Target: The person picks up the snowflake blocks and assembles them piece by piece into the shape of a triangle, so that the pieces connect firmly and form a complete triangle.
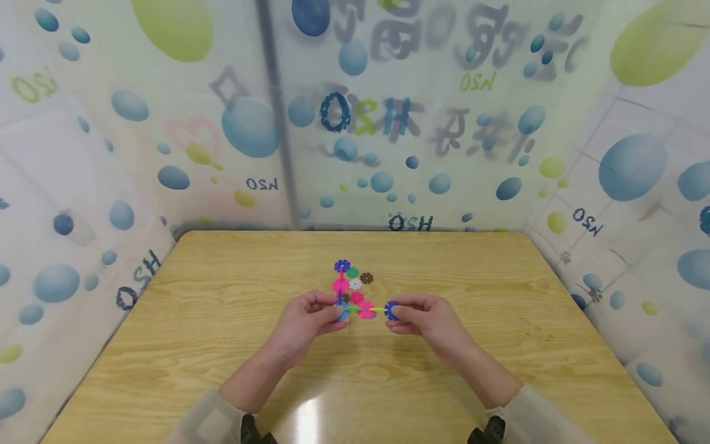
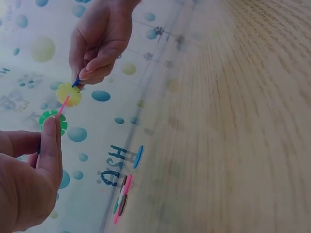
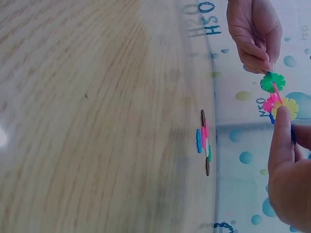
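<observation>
Notched plastic discs are slotted together into a chain held above the table. My left hand (image 1: 302,322) pinches a light blue disc (image 1: 342,311) at one end. With thumb and fingers, my right hand (image 1: 435,320) pinches a dark blue disc (image 1: 392,310) at the other end. Between the hands are a green disc (image 2: 51,121), a pink disc (image 1: 366,309) and a yellow disc (image 2: 69,94). Above the left fingers in the head view appear another pink disc (image 1: 341,286) and a dark blue disc (image 1: 342,266), seemingly a second arm of the chain.
Several loose discs lie on the wooden table (image 1: 249,265) beyond the hands, among them a green disc (image 1: 352,272), a white disc (image 1: 355,283) and a brown disc (image 1: 367,278). A patterned curtain (image 1: 444,203) stands along the table's far edge.
</observation>
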{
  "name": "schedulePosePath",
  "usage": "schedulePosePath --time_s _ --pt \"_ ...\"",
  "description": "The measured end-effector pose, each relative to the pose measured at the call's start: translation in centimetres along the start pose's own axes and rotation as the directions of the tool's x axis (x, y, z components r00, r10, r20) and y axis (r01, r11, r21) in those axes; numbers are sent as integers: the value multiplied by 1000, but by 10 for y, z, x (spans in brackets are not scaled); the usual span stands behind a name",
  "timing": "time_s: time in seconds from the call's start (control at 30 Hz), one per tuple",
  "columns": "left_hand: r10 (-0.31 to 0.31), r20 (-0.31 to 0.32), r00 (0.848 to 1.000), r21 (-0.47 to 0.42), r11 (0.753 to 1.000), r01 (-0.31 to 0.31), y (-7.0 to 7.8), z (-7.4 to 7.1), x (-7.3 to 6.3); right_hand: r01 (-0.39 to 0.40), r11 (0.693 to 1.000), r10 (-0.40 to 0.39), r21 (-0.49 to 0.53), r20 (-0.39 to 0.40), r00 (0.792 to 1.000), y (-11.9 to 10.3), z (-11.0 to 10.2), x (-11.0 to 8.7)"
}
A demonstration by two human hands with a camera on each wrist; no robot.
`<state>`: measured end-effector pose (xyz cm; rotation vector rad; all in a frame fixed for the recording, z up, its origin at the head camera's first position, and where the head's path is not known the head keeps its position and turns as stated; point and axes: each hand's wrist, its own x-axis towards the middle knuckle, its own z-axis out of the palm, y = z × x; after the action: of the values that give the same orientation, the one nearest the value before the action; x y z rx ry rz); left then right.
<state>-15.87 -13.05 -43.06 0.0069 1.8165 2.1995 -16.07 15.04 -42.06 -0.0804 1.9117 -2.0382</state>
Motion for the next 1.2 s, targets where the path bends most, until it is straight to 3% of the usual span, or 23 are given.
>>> schedulePosePath --time_s 0.8,1.2 --pt "11 -27 1000 -29 1000 -12 6 2 -2 -84 996 85 -29 43 995 -4 7 3" --pt "-41 -2 999 -70 997 41 10 -2 -1 -154 986 150 68 58 987 -1 7 6"
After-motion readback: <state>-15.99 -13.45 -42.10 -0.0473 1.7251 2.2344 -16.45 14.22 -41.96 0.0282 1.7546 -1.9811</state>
